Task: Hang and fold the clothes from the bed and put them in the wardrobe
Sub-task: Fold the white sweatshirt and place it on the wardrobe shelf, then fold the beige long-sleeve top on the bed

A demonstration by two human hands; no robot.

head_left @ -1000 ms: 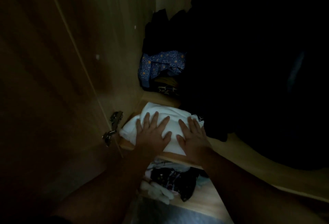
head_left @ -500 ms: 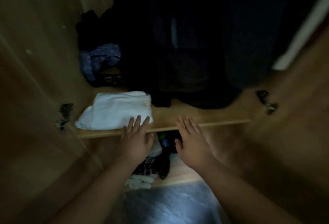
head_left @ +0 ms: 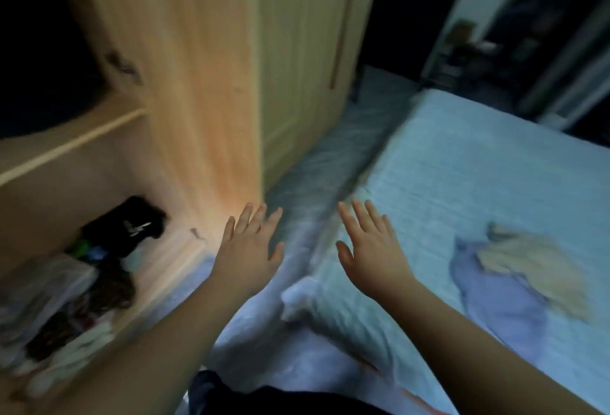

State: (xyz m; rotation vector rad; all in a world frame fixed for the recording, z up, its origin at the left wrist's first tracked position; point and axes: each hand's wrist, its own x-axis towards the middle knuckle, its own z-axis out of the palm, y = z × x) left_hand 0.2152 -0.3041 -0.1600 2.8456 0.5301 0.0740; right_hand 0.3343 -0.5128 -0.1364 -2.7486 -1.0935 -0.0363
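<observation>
With both hands empty and spread flat, left hand (head_left: pixel 251 249) and right hand (head_left: pixel 373 249) hover between wardrobe (head_left: pixel 204 84) and bed (head_left: pixel 478 177): looks like the fetch step. Remaining clothes, a soft crumpled lilac garment (head_left: pixel 495 292) under a cream one (head_left: pixel 534 266), lie on the ribbed pale-blue sheet, right of the hands. Next, reach over and gather them.

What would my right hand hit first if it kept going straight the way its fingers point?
Probably the light blue bed: the right hand is open, fingers aimed up and forward over its near corner. No clothes lie in that line. Depth is unclear, so it may pass above the sheet.
</observation>
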